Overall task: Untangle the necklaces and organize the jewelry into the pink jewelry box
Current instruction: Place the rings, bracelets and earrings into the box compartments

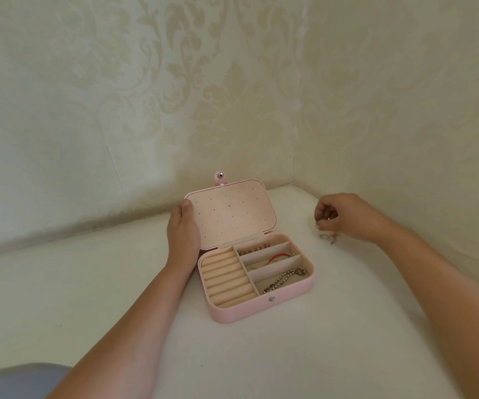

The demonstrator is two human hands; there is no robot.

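Observation:
The pink jewelry box [234,313] stands open in the middle of the white surface, its lid [232,210] tipped back. My left hand [182,230] holds the lid's left edge. A beaded chain necklace [284,279] lies in the front right compartment, a red and gold bracelet [275,258] in the middle one, and small earrings [254,249] in the back one. The ring rolls [226,279] on the left hold nothing. To the right of the box, my right hand [345,216] pinches a small ring [318,225] above a little heap of gold jewelry [327,237].
Patterned cream walls meet in a corner [293,180] just behind the box and my right hand. The white surface [88,283] spreads wide to the left and front. A grey-blue shape [16,381] shows at the bottom left.

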